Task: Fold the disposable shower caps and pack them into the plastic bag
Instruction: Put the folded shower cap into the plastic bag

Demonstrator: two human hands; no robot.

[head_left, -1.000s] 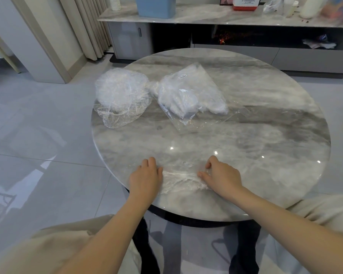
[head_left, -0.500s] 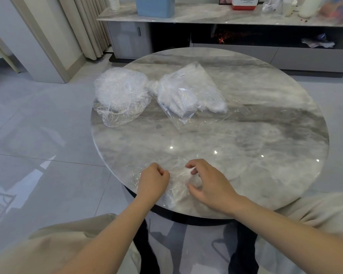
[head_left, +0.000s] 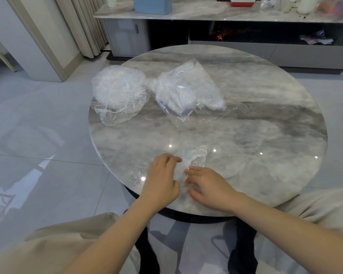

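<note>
In the head view, 1 clear shower cap (head_left: pixel 188 165) is seen lying crumpled on the round marble bench (head_left: pixel 255 139), directly between and under the fingers of both hands at the near edge. The left hand (head_left: pixel 162 179) is held palm down with its fingers (head_left: pixel 171 158) curled onto the film, apparently pinching a gather of it; the right hand (head_left: pixel 210 186) is laid flatter, its fingers (head_left: pixel 192 171) stretched leftward and pressed on the cap, not clenched. Both forearms are reached in from below, wrists low over the rim. The cap is judged to be very light, limp and slippery, likely to spring open or slide on the polished stone, so it is best taken at the bunched elastic edge and flattened under a palm. Well beyond the fingers, the plastic bag (head_left: pixel 192 91) is seen partly filled with folded caps, and beyond and to the left a loose heap of unfolded caps (head_left: pixel 119 91) is left.
</note>
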